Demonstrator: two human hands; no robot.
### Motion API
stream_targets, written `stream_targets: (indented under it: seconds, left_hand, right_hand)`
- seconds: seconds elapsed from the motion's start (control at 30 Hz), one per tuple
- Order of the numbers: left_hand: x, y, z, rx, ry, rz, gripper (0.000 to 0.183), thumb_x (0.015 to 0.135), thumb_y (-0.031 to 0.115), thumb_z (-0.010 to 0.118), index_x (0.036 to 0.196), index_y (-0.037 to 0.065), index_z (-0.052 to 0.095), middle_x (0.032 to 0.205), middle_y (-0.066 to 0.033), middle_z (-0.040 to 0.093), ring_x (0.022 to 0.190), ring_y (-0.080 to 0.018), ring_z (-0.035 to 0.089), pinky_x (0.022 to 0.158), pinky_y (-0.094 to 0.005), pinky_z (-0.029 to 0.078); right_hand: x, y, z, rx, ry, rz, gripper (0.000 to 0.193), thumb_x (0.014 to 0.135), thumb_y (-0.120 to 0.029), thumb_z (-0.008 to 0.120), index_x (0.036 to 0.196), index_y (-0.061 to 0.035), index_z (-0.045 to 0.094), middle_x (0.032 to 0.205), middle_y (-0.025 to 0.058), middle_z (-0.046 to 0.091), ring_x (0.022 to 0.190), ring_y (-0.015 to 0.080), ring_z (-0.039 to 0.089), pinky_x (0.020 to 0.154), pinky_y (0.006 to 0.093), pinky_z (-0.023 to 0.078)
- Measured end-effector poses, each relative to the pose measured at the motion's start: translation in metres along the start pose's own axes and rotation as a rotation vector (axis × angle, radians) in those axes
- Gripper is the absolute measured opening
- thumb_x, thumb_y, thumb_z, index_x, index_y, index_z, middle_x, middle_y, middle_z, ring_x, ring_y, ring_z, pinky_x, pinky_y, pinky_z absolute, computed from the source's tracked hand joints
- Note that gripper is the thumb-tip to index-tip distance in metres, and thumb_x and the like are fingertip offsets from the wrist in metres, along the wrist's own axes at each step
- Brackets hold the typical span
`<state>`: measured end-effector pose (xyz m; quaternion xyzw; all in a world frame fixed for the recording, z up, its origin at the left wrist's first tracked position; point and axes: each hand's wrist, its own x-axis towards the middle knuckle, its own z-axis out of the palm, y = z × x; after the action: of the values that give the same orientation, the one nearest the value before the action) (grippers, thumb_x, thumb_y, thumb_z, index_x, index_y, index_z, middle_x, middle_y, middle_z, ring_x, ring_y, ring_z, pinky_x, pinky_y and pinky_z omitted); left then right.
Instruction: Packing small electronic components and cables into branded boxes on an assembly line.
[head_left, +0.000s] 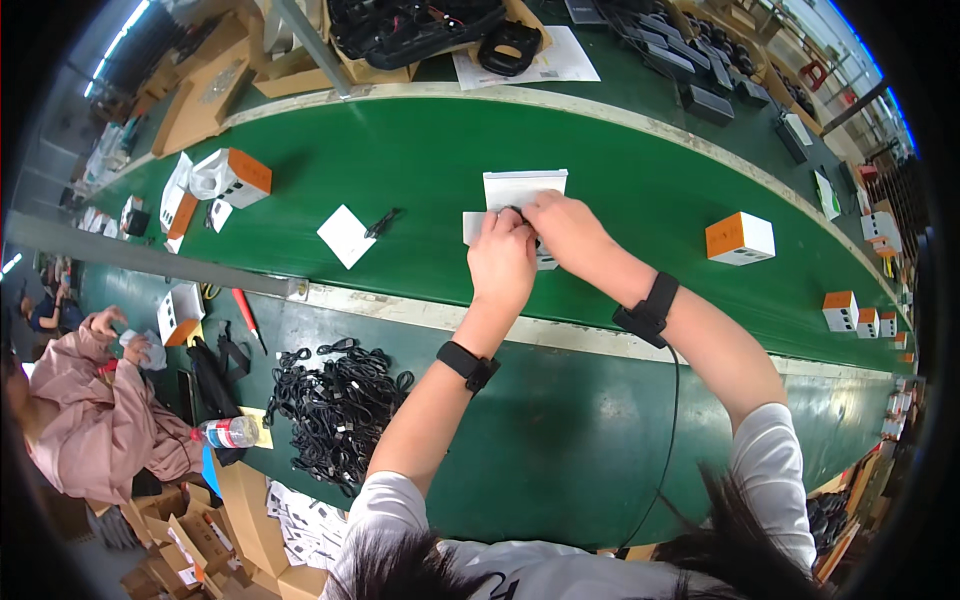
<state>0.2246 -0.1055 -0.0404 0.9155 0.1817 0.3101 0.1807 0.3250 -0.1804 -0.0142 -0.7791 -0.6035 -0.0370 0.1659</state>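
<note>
The open box point(523, 186) before me is white, on a bright green belt point(640, 165). My tabletop point(560, 420) is darker green, my wristbands point(650, 310) black, my sleeves point(770, 460) white. Leftward: black cables point(335, 415), a co-worker's pink top point(92, 405). Rightward: an orange-and-white carton point(742, 239).

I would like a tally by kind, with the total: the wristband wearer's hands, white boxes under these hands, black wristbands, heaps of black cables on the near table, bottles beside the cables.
Left hand and right hand: 2
White box under the hands: 1
Black wristbands: 2
Heap of black cables: 1
Bottle beside the cables: 1
Total: 7
</note>
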Motion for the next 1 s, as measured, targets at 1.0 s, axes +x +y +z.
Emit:
stream_targets:
  seconds: [1.0]
  left_hand:
    - [-0.023, 0.026, 0.006, 0.126, -0.122, 0.213, 0.035, 0.08, 0.018, 0.057, 0.111, 0.001, 0.055, 0.105, -0.0069, 0.051, 0.099, -0.0248, 0.046, 0.083, -0.0379, 0.036]
  right_hand:
    - [-0.094, -0.006, 0.023, 0.71, 0.563, 0.443, 0.052, 0.085, -0.011, 0.055, 0.132, -0.0035, 0.034, 0.125, 0.0173, 0.045, 0.113, 0.0287, 0.044, 0.096, 0.0356, 0.034]
